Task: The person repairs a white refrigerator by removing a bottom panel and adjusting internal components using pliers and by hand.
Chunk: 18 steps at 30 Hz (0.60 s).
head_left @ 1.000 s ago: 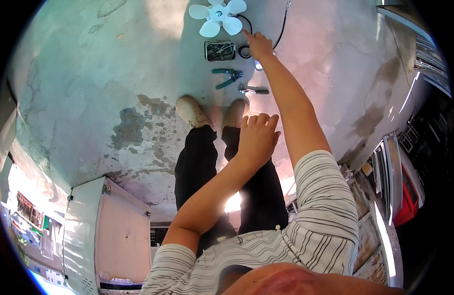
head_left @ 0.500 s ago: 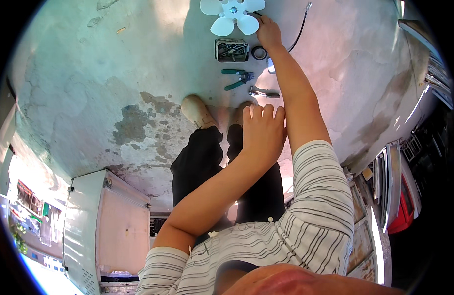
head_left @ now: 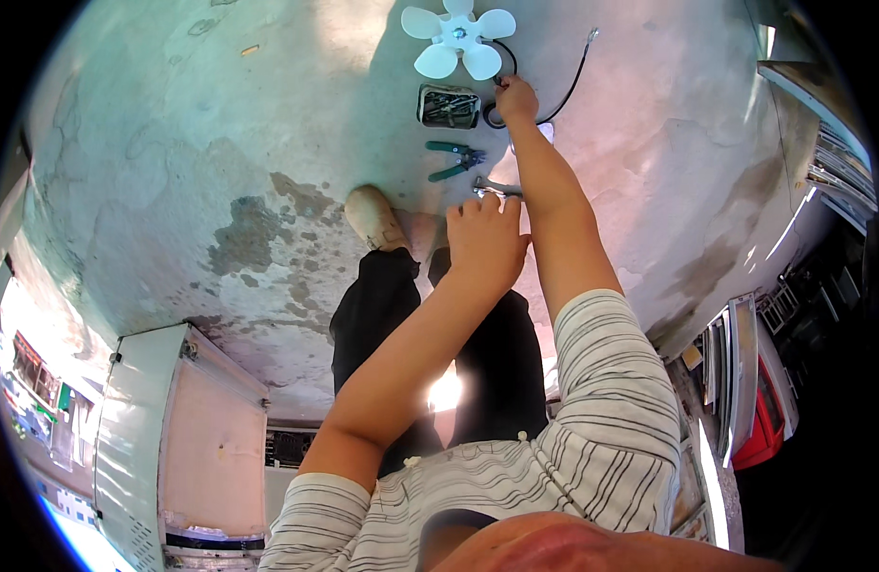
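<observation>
A white five-bladed fan (head_left: 460,38) lies on the floor at the far side, and a black cable (head_left: 570,93) runs from it past my right hand and curves off to the right, ending in a pale tip. My right hand (head_left: 517,100) is closed on the cable, its fingertips partly hidden. Beside it a roll of black tape (head_left: 490,116) is partly covered. My left hand (head_left: 484,240) hovers above my right leg, fingers somewhat apart, holding nothing. Just past its fingertips lies a wrench-like metal tool (head_left: 496,188), partly hidden by my hand and arm.
Green-handled pliers (head_left: 451,161) lie between the metal tool and an open box of small metal parts (head_left: 449,106). A flat, shiny object (head_left: 546,133) is partly under my right forearm. To the left stands a white cabinet (head_left: 139,419); stacked panels (head_left: 741,381) line the right.
My right hand has come nearer, from beside the fan to the tape roll, and the cable near it has shifted. The left hand has moved slightly left. The whole view has shifted a little.
</observation>
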Each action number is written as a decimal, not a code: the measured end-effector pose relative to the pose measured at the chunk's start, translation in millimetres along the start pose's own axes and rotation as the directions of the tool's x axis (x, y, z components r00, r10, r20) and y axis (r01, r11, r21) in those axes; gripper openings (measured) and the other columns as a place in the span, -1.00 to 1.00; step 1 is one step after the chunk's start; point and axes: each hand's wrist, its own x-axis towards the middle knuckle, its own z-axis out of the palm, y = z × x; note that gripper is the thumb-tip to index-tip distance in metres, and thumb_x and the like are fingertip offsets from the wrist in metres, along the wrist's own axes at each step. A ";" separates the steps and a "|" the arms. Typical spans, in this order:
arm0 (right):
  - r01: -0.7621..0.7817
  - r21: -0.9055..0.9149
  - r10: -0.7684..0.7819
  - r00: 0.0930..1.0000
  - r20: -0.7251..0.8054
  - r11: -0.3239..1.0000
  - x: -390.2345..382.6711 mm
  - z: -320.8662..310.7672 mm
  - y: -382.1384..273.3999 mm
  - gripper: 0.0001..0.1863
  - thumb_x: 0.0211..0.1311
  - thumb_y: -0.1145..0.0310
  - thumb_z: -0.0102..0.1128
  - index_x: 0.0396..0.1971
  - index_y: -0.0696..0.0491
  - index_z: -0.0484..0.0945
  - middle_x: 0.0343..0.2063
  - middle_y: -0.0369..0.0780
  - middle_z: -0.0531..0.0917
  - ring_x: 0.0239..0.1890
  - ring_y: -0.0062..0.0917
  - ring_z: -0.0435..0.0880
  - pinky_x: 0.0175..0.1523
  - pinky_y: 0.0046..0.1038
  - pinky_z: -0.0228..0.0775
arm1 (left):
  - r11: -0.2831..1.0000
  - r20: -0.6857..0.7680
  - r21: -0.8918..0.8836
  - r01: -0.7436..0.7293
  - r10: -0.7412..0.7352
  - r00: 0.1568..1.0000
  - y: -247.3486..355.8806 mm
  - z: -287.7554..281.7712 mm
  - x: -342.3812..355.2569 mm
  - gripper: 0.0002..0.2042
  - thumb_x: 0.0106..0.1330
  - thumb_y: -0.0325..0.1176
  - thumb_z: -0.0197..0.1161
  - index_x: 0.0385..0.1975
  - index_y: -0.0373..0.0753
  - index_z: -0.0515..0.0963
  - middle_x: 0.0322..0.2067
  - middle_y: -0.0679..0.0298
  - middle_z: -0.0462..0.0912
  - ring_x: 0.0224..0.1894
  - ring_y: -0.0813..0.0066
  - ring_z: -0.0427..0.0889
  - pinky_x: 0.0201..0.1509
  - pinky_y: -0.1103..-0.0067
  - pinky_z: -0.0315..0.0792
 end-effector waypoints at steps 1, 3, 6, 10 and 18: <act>-0.050 0.174 0.043 0.998 0.047 0.984 -10.7 -4.3 1.7 -0.71 0.12 0.24 0.42 -0.28 0.11 0.63 -0.33 -0.14 0.74 -0.26 -0.35 0.71 -0.14 -0.34 0.51 | 1.000 -0.022 0.006 0.024 -0.023 0.999 -7.4 1.8 0.5 -0.63 0.20 -0.14 0.34 -0.02 -0.10 0.57 -0.17 0.24 0.64 -0.08 0.20 0.63 -0.03 0.22 0.40; -0.234 0.453 0.192 0.972 0.137 0.860 -44.2 -23.7 -0.2 -0.74 0.13 0.23 0.46 -0.33 0.08 0.63 -0.40 -0.25 0.72 -0.35 -0.50 0.66 -0.22 -0.43 0.48 | 0.994 -0.110 -0.064 0.085 -0.091 0.990 -22.1 5.4 -2.0 -0.67 0.24 -0.16 0.33 -0.05 -0.13 0.59 -0.20 0.21 0.65 -0.10 0.19 0.64 -0.06 0.23 0.42; -0.311 0.874 0.068 0.949 0.309 0.373 -112.4 -80.9 -32.0 -0.80 0.20 0.27 0.45 -0.36 0.03 0.61 -0.44 -0.40 0.64 -0.41 -0.71 0.55 -0.32 -0.61 0.36 | 0.876 -0.227 -0.465 0.130 -0.260 0.939 -32.4 7.5 -33.9 -0.72 0.30 -0.23 0.28 -0.07 -0.19 0.62 -0.26 0.15 0.67 -0.15 0.17 0.66 -0.07 0.28 0.47; -0.388 0.886 -0.155 0.888 0.433 0.254 -224.2 -211.8 -98.1 -0.78 0.23 0.34 0.41 -0.23 0.04 0.55 -0.44 -0.39 0.62 -0.39 -0.74 0.58 -0.33 -0.65 0.32 | 0.590 -0.045 -0.766 0.255 -0.446 0.894 -2.5 -10.9 -146.7 -0.74 0.37 -0.32 0.18 -0.03 -0.26 0.62 -0.23 0.07 0.71 -0.16 0.17 0.71 -0.05 0.41 0.53; 0.028 0.878 -0.663 0.668 0.339 0.478 -412.7 -427.5 -254.9 -0.72 0.38 0.38 0.23 0.03 0.04 0.46 -0.35 -0.32 0.66 -0.36 -0.72 0.61 -0.29 -0.66 0.38 | 0.384 -0.191 -0.923 0.037 -0.538 0.821 50.8 -152.0 -371.0 -0.71 0.51 -0.29 0.10 0.09 -0.29 0.55 -0.13 0.25 0.70 -0.04 0.53 0.64 0.05 0.59 0.46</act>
